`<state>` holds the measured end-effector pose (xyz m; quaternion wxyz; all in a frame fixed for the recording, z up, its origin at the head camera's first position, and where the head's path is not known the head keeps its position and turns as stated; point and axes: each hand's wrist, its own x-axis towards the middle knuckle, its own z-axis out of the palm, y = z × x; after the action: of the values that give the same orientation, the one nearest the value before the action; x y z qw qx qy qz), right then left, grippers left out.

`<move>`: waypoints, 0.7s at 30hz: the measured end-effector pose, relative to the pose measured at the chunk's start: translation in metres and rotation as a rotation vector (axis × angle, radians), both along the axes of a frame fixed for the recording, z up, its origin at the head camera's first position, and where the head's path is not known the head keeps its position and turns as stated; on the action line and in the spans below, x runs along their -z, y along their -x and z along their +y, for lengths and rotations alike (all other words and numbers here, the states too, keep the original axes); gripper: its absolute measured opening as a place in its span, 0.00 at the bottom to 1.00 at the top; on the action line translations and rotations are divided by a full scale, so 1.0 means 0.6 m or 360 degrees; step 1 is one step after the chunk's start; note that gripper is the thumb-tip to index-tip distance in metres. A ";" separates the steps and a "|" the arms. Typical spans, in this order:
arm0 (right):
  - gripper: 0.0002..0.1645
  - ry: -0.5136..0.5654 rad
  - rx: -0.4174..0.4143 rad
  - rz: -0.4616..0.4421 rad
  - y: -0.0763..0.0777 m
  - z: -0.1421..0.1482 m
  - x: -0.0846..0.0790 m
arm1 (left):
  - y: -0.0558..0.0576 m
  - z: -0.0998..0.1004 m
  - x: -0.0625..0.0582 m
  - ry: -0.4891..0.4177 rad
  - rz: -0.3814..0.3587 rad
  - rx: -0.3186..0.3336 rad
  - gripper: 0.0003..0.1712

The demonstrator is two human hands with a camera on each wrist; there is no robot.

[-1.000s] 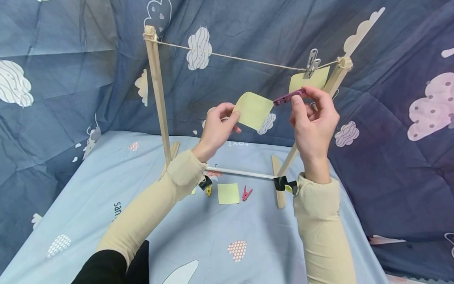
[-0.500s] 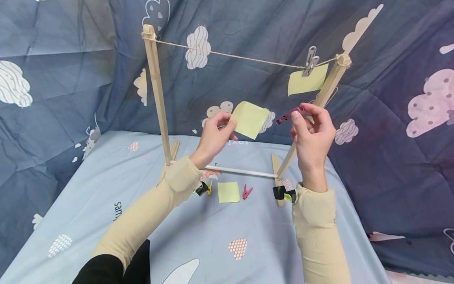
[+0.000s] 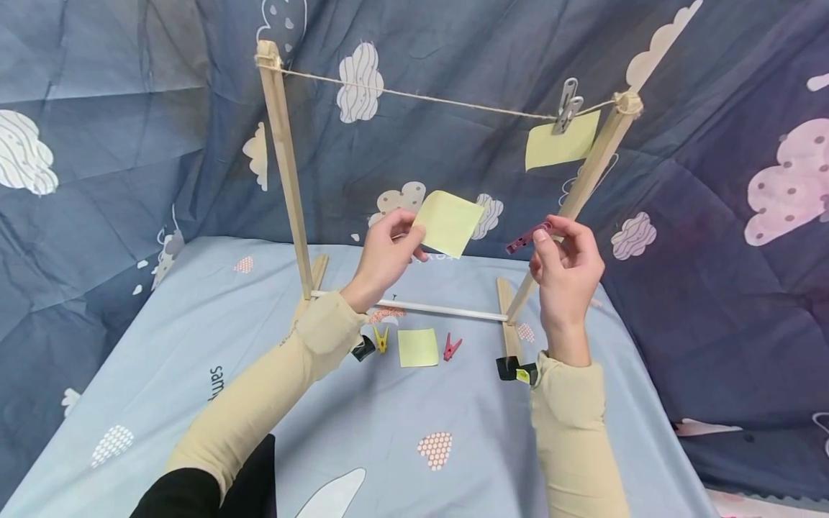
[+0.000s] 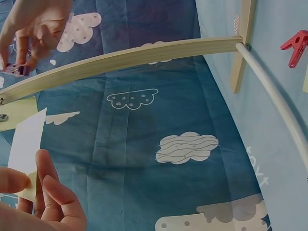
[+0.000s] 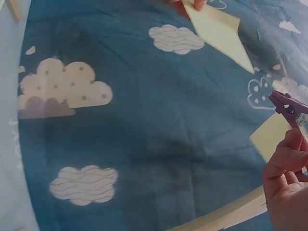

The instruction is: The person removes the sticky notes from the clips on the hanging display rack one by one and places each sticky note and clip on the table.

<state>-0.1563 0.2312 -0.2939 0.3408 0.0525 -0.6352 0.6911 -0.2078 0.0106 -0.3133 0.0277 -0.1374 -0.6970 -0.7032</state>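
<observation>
Paper note sits below string, edge pinched by left hand. Purple clothespin, also below string, pinched by right hand, apart from note. Metal clip holds second note on string; red clothespin on sheet below string.

Held note left of held peg (cloth backdrop behind)

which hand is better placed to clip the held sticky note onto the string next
Probably the right hand: it holds the purple clothespin, while the left hand is occupied pinching the yellow sticky note by its edge.
</observation>
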 end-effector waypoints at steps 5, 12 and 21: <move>0.13 -0.0023 0.0061 -0.0117 -0.001 0.010 0.028 | -0.001 -0.002 0.006 -0.0001 -0.0034 0.0007 0.11; 0.13 -0.0059 0.0087 -0.0294 -0.003 0.026 0.069 | -0.003 -0.005 0.015 0.0026 -0.0064 0.0021 0.12; 0.17 -0.0250 0.0133 -0.0667 -0.008 0.049 0.121 | -0.006 -0.007 0.024 0.0071 -0.0105 0.0035 0.12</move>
<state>-0.1516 0.2605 -0.3666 0.2248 -0.0921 -0.7456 0.6206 -0.2039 0.0065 -0.3278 -0.0063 -0.1223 -0.7115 -0.6919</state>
